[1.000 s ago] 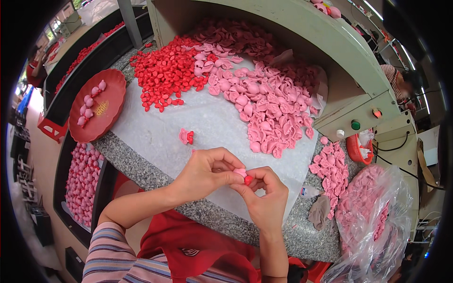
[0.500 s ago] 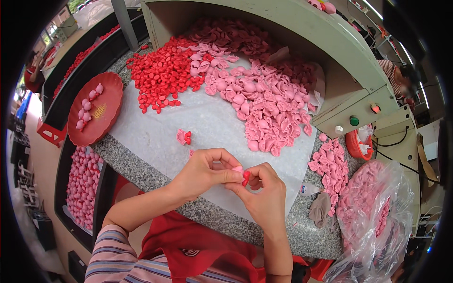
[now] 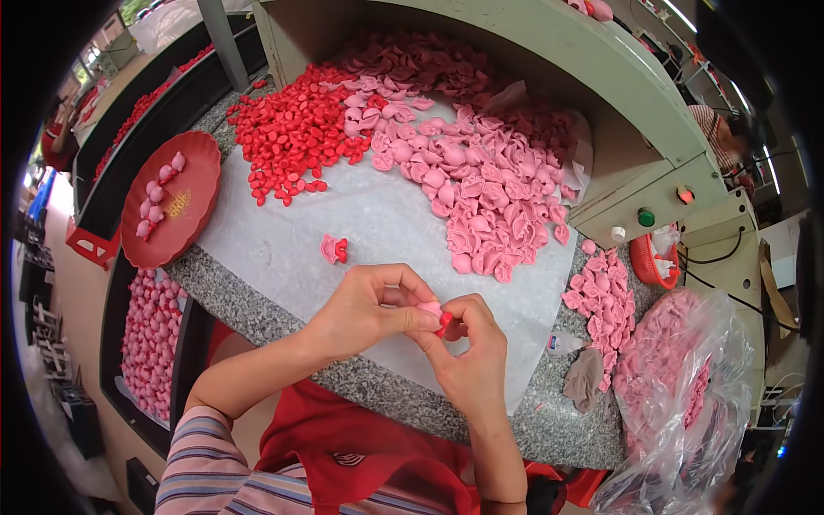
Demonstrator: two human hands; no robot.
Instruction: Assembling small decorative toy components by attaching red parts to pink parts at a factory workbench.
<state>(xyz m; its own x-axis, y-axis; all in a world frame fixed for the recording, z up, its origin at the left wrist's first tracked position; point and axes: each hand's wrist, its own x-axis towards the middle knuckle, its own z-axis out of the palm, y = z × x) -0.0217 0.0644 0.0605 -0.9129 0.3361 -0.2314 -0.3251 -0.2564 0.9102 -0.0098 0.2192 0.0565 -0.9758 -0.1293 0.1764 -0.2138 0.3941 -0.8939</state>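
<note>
My left hand (image 3: 371,313) pinches a small pink moulded piece (image 3: 432,308) between thumb and fingers, over the front of a white sheet (image 3: 283,249). In my right hand (image 3: 473,350) is a small red piece (image 3: 444,323), pressed against the pink one; the fingers hide how they join. Beyond my left hand, a pink shell half with a red piece in it (image 3: 334,249) lies on the sheet. Farther back are a heap of loose red pieces (image 3: 300,124) and a larger heap of pink shell halves (image 3: 498,189).
A red scalloped plate (image 3: 184,215) holding several pink balls stands at the left edge. Below it, a black crate (image 3: 178,369) is full of pink-and-red pieces. To the right are a small bottle (image 3: 562,343), a grey cloth (image 3: 584,379), a red basket (image 3: 645,257) and a clear bag (image 3: 678,386).
My right hand has shifted slightly left and turned, bringing the red piece closer against the pink one. The left hand has risen a little, still pinching.
</note>
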